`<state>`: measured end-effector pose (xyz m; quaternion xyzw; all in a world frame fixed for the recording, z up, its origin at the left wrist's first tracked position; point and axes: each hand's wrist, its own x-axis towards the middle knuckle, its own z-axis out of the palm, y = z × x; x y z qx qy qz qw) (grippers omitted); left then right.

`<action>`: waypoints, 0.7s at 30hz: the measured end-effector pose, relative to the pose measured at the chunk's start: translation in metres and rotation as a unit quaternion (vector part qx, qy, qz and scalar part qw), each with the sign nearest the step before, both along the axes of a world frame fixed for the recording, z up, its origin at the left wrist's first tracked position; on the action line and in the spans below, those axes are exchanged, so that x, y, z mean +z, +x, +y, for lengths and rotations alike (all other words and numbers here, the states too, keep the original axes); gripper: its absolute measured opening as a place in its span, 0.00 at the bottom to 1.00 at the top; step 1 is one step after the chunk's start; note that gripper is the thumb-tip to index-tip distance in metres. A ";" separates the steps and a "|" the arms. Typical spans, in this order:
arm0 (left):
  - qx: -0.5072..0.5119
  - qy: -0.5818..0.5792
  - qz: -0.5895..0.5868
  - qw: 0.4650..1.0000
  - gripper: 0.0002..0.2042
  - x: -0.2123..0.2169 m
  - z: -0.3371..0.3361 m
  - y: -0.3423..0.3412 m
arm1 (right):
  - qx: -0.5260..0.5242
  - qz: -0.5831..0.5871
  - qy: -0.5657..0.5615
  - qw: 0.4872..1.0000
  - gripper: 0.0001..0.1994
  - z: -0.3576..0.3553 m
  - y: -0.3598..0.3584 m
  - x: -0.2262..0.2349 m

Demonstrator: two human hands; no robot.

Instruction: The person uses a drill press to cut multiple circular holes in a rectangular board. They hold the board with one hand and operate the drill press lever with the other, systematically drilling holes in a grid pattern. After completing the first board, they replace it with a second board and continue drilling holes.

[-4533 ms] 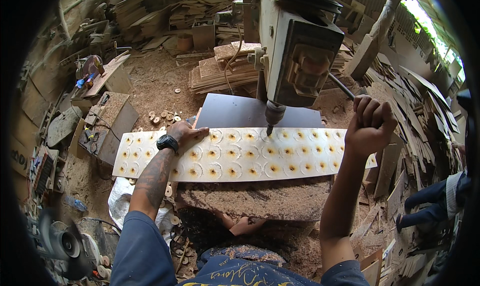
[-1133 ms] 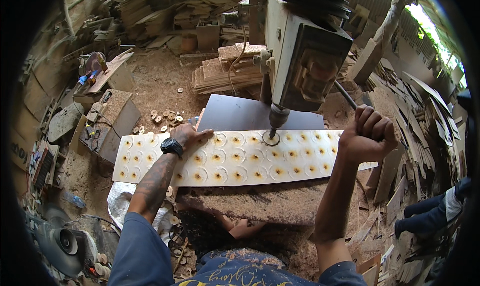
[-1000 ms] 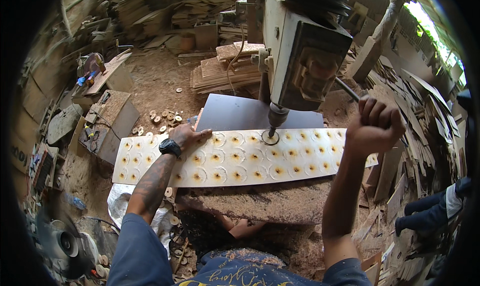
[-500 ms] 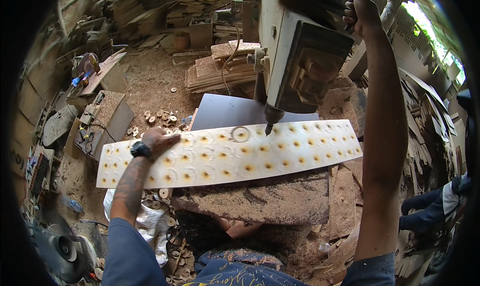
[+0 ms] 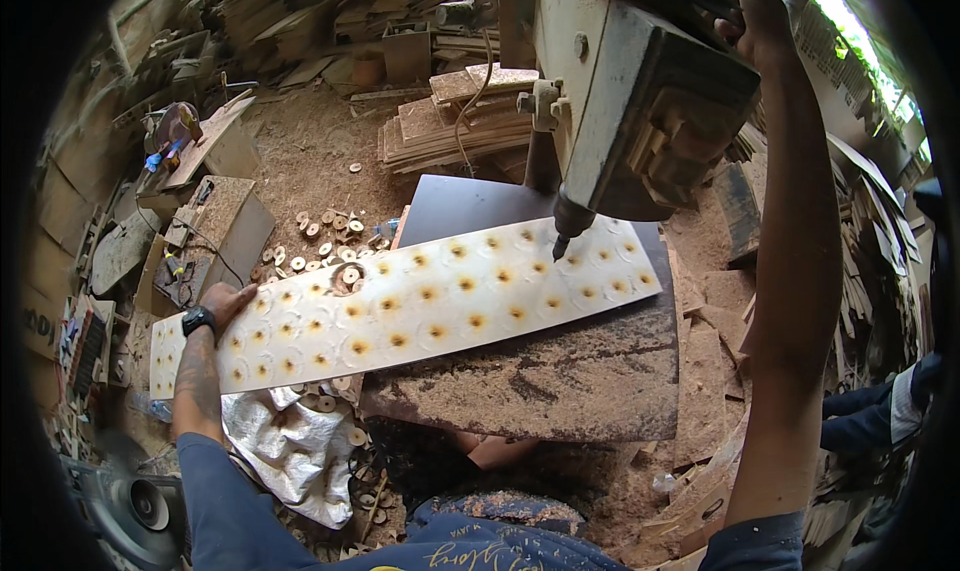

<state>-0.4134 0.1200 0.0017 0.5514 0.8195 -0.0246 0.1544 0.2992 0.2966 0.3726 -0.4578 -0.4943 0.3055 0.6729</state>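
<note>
board: long pale panel (image 5: 420, 306) with rings of cut circles, lying slanted across the rusty tabletop (image 5: 560, 381), its left end overhanging.
bit: drill press cutter (image 5: 562, 243) hanging just over the right end.
left hand (image 5: 228, 303): grip spread flat, pressing the far left edge.
right hand (image 5: 758, 19): raised by the press head; grip state cannot tell.
risk: the one-handed hold is letting the panel pivot or snatch if the cutter is biting.

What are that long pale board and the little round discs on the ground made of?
The board looks like thin white-faced plywood or fibreboard: pale smooth face, brown-ringed cut circles. The discs look like raw wood, tan like the sawdust around them. The left hand rests on the board.
</note>
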 end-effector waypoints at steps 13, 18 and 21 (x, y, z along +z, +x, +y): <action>-0.068 0.050 -0.079 0.993 0.48 0.015 0.104 0.282 | 0.037 0.015 0.057 0.998 0.15 0.001 0.013 -0.003; -0.092 0.068 -0.067 0.991 0.47 0.005 0.110 0.295 | 0.090 0.015 0.070 0.993 0.15 0.004 0.019 -0.005; -0.092 0.072 -0.066 0.991 0.46 -0.007 0.112 0.289 | 0.031 0.035 0.083 0.995 0.17 -0.007 0.015 -0.008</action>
